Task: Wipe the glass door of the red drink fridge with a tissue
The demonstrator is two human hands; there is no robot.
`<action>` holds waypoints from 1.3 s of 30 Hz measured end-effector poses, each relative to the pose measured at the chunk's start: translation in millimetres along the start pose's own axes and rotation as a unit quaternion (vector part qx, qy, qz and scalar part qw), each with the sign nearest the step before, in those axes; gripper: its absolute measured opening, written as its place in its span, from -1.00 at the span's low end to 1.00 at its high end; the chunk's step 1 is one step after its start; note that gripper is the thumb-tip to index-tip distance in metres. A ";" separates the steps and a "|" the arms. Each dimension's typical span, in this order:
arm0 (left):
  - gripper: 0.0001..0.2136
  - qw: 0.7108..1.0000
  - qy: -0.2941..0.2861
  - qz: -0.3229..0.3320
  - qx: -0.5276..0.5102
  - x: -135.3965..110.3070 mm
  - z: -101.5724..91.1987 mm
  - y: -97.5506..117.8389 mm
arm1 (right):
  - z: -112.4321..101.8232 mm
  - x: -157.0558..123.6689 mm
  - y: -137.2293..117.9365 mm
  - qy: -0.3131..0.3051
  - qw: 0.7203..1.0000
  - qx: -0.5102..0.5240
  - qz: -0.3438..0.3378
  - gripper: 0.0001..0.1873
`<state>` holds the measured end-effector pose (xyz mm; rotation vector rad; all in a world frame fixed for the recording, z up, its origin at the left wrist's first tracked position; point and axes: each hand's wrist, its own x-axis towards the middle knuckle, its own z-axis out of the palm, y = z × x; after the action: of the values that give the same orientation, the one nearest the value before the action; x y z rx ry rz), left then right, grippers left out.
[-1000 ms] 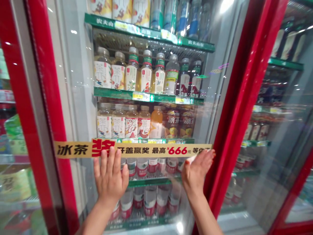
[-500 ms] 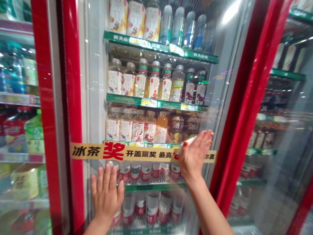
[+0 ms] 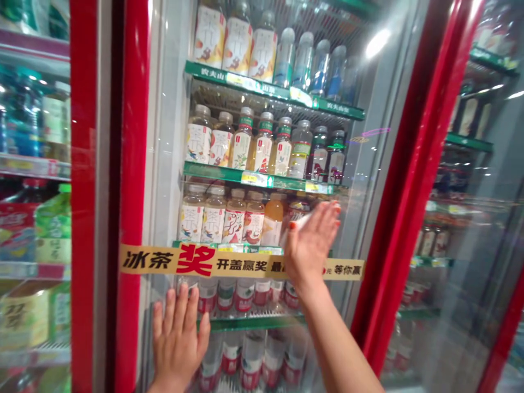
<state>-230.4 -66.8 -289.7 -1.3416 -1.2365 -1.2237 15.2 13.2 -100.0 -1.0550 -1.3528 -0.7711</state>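
Note:
My left hand lies flat with fingers spread against the glass door of a drinks fridge, below a printed yellow strip and near the red frame. Further right and higher, my right hand presses a white cloth to the same glass, its fingers stretched up and right. Only a small edge of the cloth shows between thumb and fingers; the palm hides the rest, and its exact material is unclear. The right hand covers part of the strip's lettering.
Behind the glass, bottled drinks stand in rows on green-edged shelves. A red door frame borders the left side, another red frame the right. Neighbouring fridges with more bottles flank both sides.
My right hand and the white cloth have slid left across the glass, uncovering more lettering at the strip's right end. My left hand stays nearly in place; the view has shifted slightly.

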 end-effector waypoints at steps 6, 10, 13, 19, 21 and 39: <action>-0.19 1.000 0.006 0.019 -0.005 7.0 -6.6 1.4 | -3.5 -58.5 -42.0 -0.061 0.950 0.016 -0.307 -0.06; -0.19 1.000 0.021 0.015 -0.012 8.1 -4.5 4.2 | -11.1 -27.0 47.3 -0.022 0.998 -0.016 -0.058 -0.10; -0.21 0.999 0.030 0.009 -0.018 8.1 -2.6 4.2 | -1.2 23.7 27.3 0.034 0.999 0.004 0.041 -0.07; -0.28 0.998 0.039 0.007 -0.056 8.1 -2.9 3.3 | 13.2 -7.3 -126.2 -0.046 0.955 0.086 -0.281 0.03; -0.28 0.998 0.044 0.008 -0.050 8.6 -3.4 4.4 | 4.5 -37.7 -108.3 -0.065 0.920 0.088 -0.376 -0.01; -0.27 0.999 0.044 0.017 -0.017 5.8 -3.3 3.3 | 5.9 -13.8 -116.1 -0.086 0.920 0.072 -0.376 -0.11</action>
<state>-227.4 -69.9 -283.6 -1.3145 -1.1303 -1.2714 -95.0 -26.2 -96.8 -0.4664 -1.9720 -1.1270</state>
